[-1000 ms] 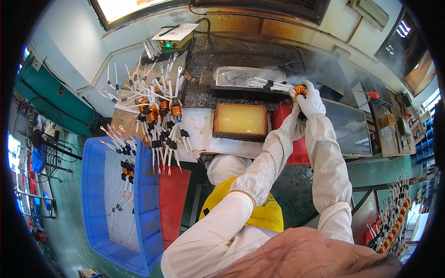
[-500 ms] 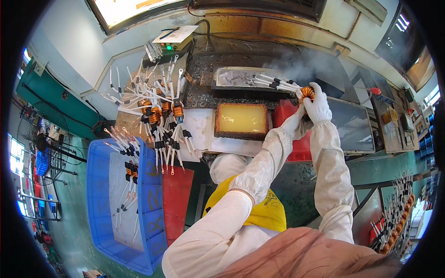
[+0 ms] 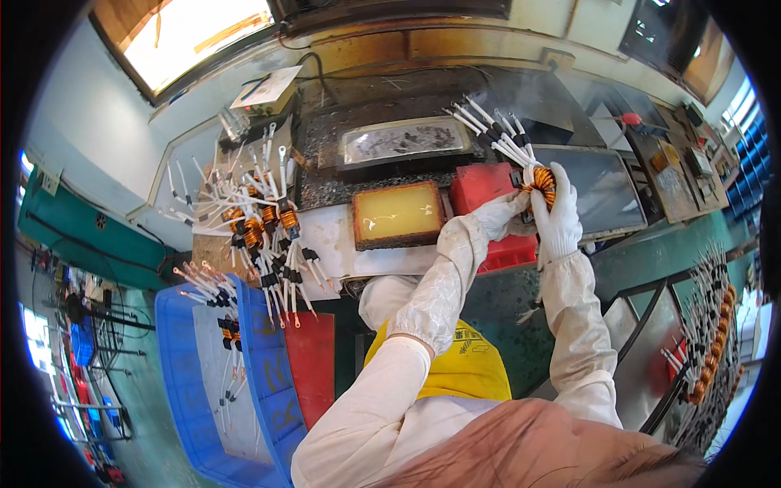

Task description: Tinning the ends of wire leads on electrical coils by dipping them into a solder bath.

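Both gloved hands hold a copper-wound toroidal coil (image 3: 543,188) above a red bin (image 3: 480,184). Its white leads (image 3: 498,137), sleeved in black with metal lugs at the tips, fan upward to the far left. My right hand (image 3: 561,218) wraps the coil's right side, thumb and fingers closed on it. Against its lower left side my left hand (image 3: 501,216) is closed too, its fingers partly hidden. Left of the leads sits a rectangular metal pot (image 3: 407,145) with a silvery, dark-flecked surface. Nearer me stands a rust-edged tray (image 3: 399,242) of yellow liquid.
Several similar coils (image 3: 260,221) with leads are heaped on the bench at left. Below them a blue crate (image 3: 268,366) holds another. A grey panel (image 3: 598,191) lies right of my hands. More coils (image 3: 712,350) stand in a row at lower right. Thin smoke drifts at the back.
The coil has come toward me, and its leads have swung from pointing left at the pot's right end to pointing up and away. Smoke has thinned. The whole view has shifted.
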Available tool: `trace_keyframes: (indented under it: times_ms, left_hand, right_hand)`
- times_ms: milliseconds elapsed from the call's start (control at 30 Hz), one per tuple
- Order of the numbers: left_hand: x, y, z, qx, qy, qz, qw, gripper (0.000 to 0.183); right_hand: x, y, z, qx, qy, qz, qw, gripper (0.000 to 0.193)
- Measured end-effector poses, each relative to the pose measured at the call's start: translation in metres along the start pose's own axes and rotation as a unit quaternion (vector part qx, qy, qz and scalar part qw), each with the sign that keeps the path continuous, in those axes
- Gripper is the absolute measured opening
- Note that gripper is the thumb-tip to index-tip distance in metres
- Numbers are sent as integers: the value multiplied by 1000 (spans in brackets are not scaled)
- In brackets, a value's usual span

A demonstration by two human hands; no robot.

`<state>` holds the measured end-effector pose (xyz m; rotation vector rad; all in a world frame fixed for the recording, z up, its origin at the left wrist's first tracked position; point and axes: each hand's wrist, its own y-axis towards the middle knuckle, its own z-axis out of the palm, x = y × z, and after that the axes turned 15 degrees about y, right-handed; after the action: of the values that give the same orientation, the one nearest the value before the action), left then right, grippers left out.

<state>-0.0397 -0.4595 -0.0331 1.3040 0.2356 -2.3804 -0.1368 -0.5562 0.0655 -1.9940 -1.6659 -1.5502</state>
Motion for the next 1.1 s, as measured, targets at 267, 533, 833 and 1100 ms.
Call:
trace_keyframes:
  times_ms: [267, 533, 833, 1100]
  left_hand:
    - [0, 0, 5, 23, 22, 25, 999, 54]
    - [7, 3, -4, -8, 20, 39, 999, 57]
    - [-2, -5, 10, -68, 101, 25, 992, 54]
    - [-1, 0, 27, -201, 173, -1, 964, 38]
  right_hand:
    - [-4, -35, -4, -44, 9, -25, 999, 58]
    - [-3, -31, -2, -51, 47, -19, 997, 55]
    - [-15, -32, 3, -78, 76, -18, 994, 56]
    - [-36, -26, 2, -90, 220, 31, 971, 54]
